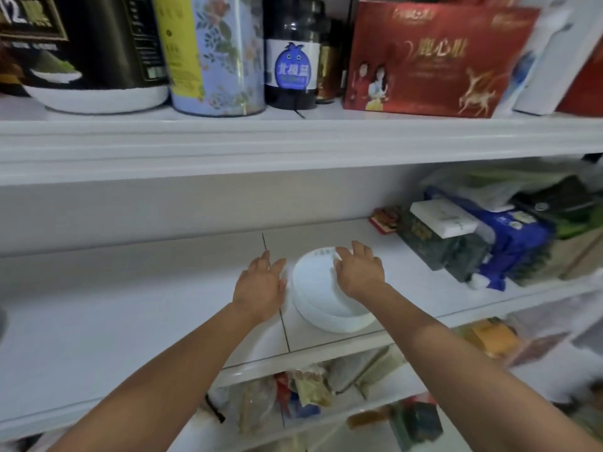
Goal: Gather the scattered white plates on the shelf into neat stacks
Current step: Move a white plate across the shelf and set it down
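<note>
White shelving fills the view. Near the front edge of the middle shelf [130, 288] sits a stack of white plates [321, 298]. The right hand [359, 272] rests on top with fingers spread; the left hand [261, 285] lies flat, fingers straight, just beside it. Boxes [440, 236] crowd the back right corner.

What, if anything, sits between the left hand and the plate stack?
Nothing visible. The left hand is just beside the plate stack, over bare shelf; the right hand rests on top.
</note>
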